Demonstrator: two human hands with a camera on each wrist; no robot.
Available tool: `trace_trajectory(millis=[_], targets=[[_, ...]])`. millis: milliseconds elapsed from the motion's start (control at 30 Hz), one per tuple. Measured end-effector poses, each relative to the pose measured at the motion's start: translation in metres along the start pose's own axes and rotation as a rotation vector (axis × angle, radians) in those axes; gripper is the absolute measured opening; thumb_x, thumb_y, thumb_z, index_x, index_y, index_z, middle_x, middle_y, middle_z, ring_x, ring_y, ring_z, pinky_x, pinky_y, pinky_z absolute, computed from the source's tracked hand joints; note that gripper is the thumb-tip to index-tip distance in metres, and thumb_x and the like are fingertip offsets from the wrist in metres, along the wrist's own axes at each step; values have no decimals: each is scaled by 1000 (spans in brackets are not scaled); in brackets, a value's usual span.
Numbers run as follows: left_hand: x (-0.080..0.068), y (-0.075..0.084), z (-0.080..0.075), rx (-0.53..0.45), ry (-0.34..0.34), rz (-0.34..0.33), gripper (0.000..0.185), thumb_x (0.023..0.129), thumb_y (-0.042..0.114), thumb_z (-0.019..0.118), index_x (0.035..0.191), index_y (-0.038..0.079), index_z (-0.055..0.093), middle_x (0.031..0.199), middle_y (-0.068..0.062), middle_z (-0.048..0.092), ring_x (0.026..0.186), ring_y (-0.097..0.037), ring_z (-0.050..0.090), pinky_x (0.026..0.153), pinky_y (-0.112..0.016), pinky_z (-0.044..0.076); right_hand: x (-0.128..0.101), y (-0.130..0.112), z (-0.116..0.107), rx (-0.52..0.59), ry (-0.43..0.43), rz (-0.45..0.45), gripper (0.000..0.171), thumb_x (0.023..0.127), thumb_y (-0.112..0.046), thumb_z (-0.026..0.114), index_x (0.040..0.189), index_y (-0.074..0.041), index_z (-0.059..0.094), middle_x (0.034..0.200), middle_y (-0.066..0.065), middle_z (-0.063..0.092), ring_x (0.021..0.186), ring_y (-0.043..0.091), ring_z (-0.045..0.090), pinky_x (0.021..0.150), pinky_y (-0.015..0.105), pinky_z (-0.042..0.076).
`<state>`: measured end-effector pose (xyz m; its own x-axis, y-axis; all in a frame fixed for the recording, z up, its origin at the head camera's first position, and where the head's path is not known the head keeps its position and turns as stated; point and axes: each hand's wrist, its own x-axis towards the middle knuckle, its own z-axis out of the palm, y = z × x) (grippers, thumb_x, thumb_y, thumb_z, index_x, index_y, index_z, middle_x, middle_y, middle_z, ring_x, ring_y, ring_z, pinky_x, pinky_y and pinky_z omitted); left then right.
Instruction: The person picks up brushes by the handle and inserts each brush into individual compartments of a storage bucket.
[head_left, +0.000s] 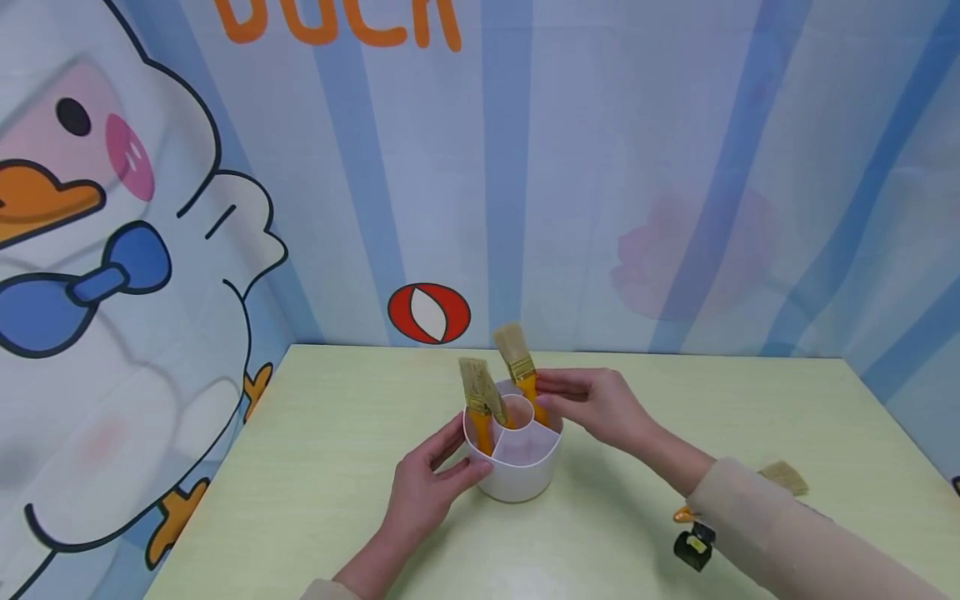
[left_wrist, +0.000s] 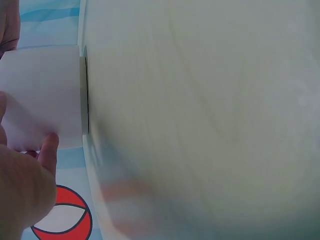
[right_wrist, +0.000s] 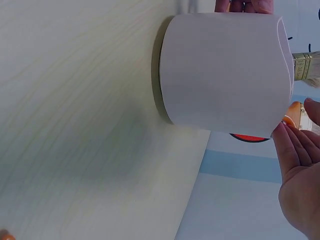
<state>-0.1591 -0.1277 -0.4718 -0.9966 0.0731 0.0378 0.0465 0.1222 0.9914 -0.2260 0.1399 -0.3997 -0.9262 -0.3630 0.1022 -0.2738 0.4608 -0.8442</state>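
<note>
A white round organiser (head_left: 517, 482) with several compartments stands on the table. My left hand (head_left: 423, 483) grips its left side, the thumb on the front wall and the other fingers behind; the left wrist view shows the thumb against the white wall (left_wrist: 42, 90). Two paintbrushes lean in the left part, one with an orange handle (head_left: 481, 433), their bristles up. At the back right, my right hand (head_left: 607, 408) pinches the orange handle of another paintbrush (head_left: 513, 346), its bristles up and its lower end inside the rim. In the right wrist view, fingertips (right_wrist: 282, 131) are right at the rim.
On the pale table (head_left: 337, 433), another paintbrush (head_left: 783, 477) lies partly hidden under my right sleeve. A small black object (head_left: 694, 546) with a yellow-green label is beside it. A blue-striped cloth backdrop (head_left: 577, 167) with a cartoon duck (head_left: 97, 400) rises behind the table.
</note>
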Motion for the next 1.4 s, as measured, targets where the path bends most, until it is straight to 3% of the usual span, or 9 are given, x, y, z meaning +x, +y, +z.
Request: trace_trajectory(millis=[367,667,1000,1400], targets=[[-5,3,7,41,46,-9,78,90,33,88,159,20,54,162,-4,52,148,-33,52,99,-31,60,-8,4,-13,9,30,16,42,98,-14,80,137,0,71,134,17,73,117,31,75,92,33,64],[-14,3,19,25,139,-2,79,88,31,91,157,14,56,159,-6,56,145,-32,55,98,-32,61,-20,6,-24,-5,43,-29,44,100,-18,78,139,0,69,135,16,73,119,30,74,94,33,64],[-22,5,29,30,223,31,76,88,26,91,154,10,58,155,-11,59,141,-34,58,95,-32,62,-38,15,-42,24,53,1,47,101,-21,77,142,0,67,135,16,73,119,28,74,96,32,63],[-34,6,31,-40,239,41,68,88,19,91,149,4,62,150,-17,62,137,-35,61,93,-31,63,-51,23,-54,-6,58,9,47,101,-21,77,142,0,68,132,15,74,117,23,75,95,30,63]])
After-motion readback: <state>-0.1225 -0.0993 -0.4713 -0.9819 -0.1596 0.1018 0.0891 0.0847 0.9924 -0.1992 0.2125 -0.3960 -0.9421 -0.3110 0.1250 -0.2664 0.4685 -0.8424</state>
